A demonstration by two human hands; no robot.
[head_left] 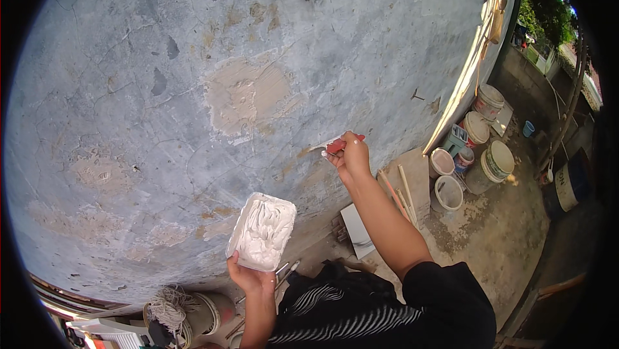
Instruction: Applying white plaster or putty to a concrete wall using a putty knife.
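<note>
My right hand [353, 158] is closed around the red handle of a putty knife [336, 146]. Its blade points left, at the blue-grey wall [361, 46]; whether it touches the wall I cannot tell. White paste shows on my fingers near the handle. Lower down, my left hand [248, 275] grips a white rectangular tub [233, 236] by its near left corner, tilted so the inside shows. Thick white putty [265, 229] with ridged marks fills it. Above the tub, a large beige filled patch [248, 94] covers part of the wall, and a smaller patch [102, 171] lies to the left.
Several buckets [447, 193] stand on the floor to the right, beside wooden sticks [407, 193] and a board. A dark drum [569, 181] is at the far right. Bottom left, a bucket [216, 313] stands by a tangle of pale cord [171, 308]. A nail-like piece [418, 95] sticks out of the wall.
</note>
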